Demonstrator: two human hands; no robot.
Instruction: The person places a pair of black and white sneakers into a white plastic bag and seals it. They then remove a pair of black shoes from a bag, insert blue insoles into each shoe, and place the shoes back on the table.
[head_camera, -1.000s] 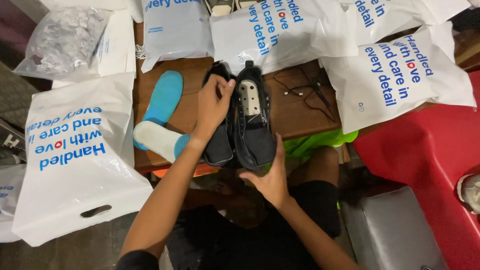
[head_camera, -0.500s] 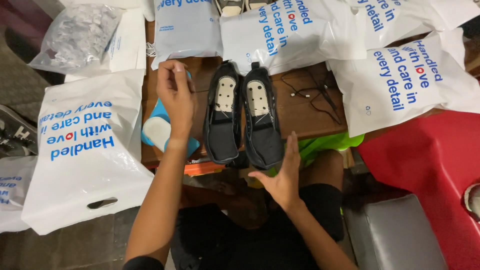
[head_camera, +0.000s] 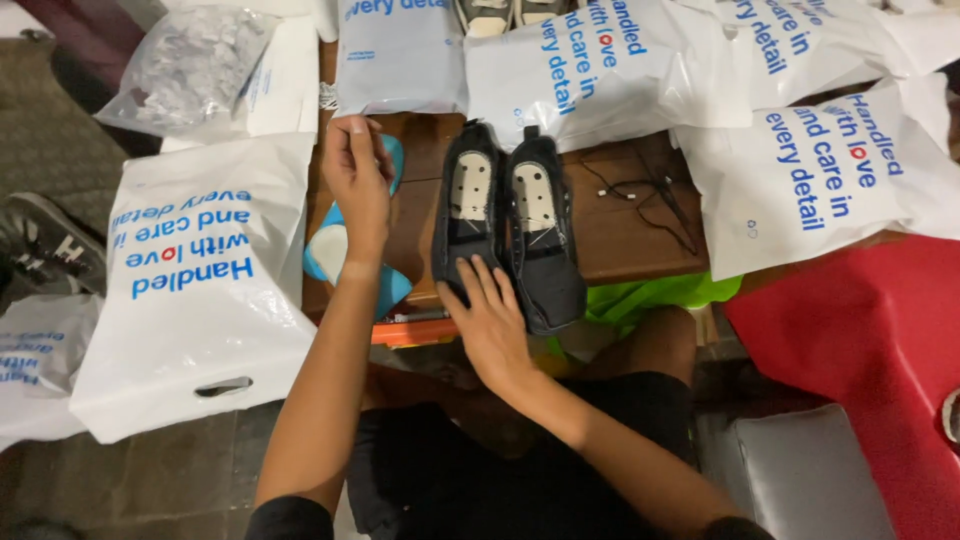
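Two black shoes (head_camera: 505, 215) lie side by side on a wooden table (head_camera: 610, 240), openings up, pale perforated footbeds showing. My right hand (head_camera: 490, 320) rests flat on their near toe ends with fingers spread. To the left, my left hand (head_camera: 358, 175) is curled around the far end of a blue insole (head_camera: 396, 160). A second insole (head_camera: 325, 255), pale on top with a blue edge, lies beneath my left wrist.
Several white plastic bags with blue print ring the table: (head_camera: 200, 280), (head_camera: 830, 180), (head_camera: 590, 60). Black laces (head_camera: 650, 195) lie right of the shoes. A red surface (head_camera: 870, 330), grey cushion (head_camera: 800, 480) and green item (head_camera: 650, 298) sit near right. A dark shoe (head_camera: 40, 245) lies on the floor at left.
My left hand left the shoes and went left to the blue insoles. My right hand rose from the table's near edge onto the shoes' toes.
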